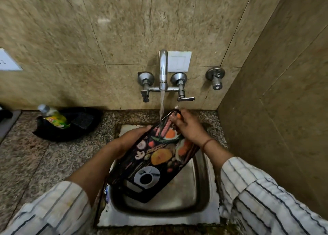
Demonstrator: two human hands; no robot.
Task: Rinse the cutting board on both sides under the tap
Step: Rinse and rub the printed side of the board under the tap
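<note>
Two striped sleeves reach in over the steel sink, where the cutting board is held tilted, its low end down in the basin, likely so water sheets off the printed face. The left hand clasps the left edge, fingers curled behind; the right hand pinches the far top corner. Beyond, the tap streams onto that upper end.

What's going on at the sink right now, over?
Both hands, left and right, grip cutting board. Tap water hits printed side. Nothing in way.
</note>
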